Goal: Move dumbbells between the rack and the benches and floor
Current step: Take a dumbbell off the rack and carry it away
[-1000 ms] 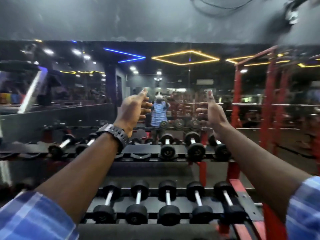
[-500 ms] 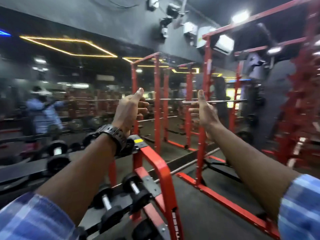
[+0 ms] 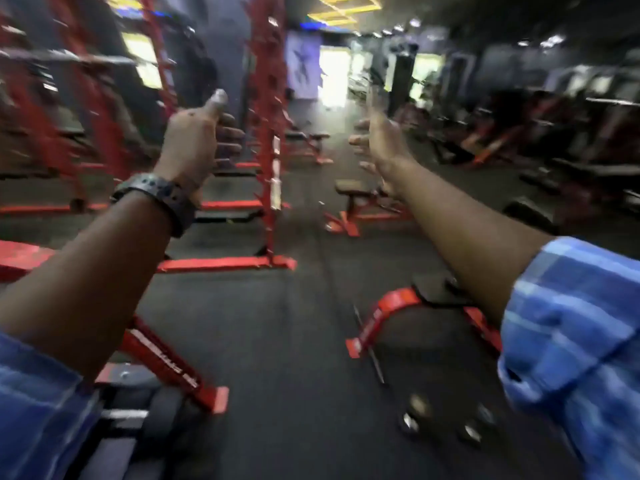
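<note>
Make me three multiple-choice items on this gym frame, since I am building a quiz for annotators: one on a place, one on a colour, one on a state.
1. Where do the dumbbells lie?
A. On the floor at lower right
B. On a bench pad
C. In the left hand

2. What colour are the frames of the benches?
A. Yellow
B. Red
C. White

3. What are the hands doing?
A. Both grip dumbbells
B. Only the right grips one
C. Both are held out, holding nothing

Answers:
1 A: the blurred dumbbells rest on the dark floor, below the right sleeve.
2 B: the bench legs and feet are red.
3 C: the left hand, above the wristwatch, and the right hand are raised with nothing in them.
</note>
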Tool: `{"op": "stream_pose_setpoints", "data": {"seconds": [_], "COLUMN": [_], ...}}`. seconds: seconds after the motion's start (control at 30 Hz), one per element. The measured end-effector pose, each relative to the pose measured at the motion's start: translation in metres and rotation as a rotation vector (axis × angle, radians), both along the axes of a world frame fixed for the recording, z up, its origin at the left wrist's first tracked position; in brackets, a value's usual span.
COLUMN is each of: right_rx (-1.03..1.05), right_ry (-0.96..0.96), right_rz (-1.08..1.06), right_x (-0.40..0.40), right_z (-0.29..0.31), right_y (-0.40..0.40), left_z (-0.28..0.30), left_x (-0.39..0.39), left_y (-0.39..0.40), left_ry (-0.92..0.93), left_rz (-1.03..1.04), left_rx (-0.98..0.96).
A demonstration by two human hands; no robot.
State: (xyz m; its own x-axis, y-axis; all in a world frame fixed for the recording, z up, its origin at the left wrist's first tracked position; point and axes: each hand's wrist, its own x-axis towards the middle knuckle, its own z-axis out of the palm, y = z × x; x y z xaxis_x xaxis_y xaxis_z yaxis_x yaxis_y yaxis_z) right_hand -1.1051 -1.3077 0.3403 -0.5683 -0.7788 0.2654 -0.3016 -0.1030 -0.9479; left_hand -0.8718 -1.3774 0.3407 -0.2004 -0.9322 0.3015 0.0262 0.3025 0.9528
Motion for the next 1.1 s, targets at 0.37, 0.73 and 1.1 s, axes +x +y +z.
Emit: {"op": "stream_pose_setpoints", "data": {"seconds": [0.37, 0.73, 1.1], "right_rx": [0.164, 0.274, 0.322], "right_ry": [-0.219, -0.426, -0.471], "right_rz": [-0.451, -0.633, -0.716], "right_x": [-0.059, -0.012, -0.027], "right_z": [-0.129, -0.241, -0.268], "right_y": [0.281, 0.478, 0.522], "left_z": [-0.114, -0.201, -0.213], "left_x": [-0.113, -0.115, -0.146], "left_y": [0.194, 0.361, 0.391], "left_ry": [-0.102, -0.165, -0.2], "left_rz": [-0.403, -0.584, -0.671], "left_rx": [0.211, 0.377, 0.408]}}
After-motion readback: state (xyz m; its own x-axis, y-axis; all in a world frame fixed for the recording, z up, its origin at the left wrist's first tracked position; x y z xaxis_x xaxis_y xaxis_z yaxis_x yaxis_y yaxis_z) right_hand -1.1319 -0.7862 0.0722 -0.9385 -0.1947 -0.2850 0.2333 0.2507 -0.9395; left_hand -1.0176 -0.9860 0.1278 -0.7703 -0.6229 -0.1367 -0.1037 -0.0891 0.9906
